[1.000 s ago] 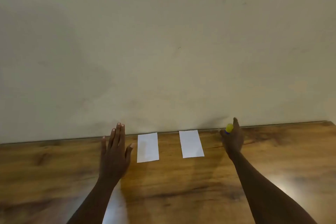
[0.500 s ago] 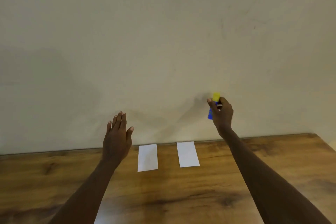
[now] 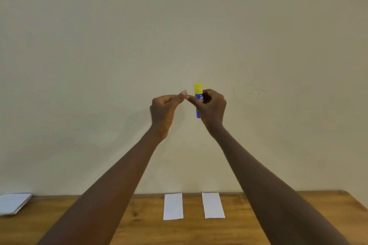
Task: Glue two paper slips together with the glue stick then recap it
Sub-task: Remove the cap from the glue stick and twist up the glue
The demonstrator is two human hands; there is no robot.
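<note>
My right hand [image 3: 211, 106] holds a blue glue stick [image 3: 198, 103] upright, high above the table in front of the wall. Its yellow cap [image 3: 198, 88] is on and sticks out above my fingers. My left hand [image 3: 165, 108] is raised beside it with fingers curled, thumb and forefinger reaching toward the stick and just short of it, holding nothing. Two white paper slips lie side by side on the wooden table, the left slip [image 3: 173, 206] and the right slip [image 3: 213, 205], a small gap between them.
The wooden table [image 3: 191, 230] ends against a plain beige wall [image 3: 179, 36]. A stack of white paper [image 3: 14, 203] lies at the table's far left. The table's right corner shows at the far right.
My right hand lifted the glue stick off the table and carried it up toward the middle. My left hand rose from the table and closed in beside the stick. The camera tilted upward.
</note>
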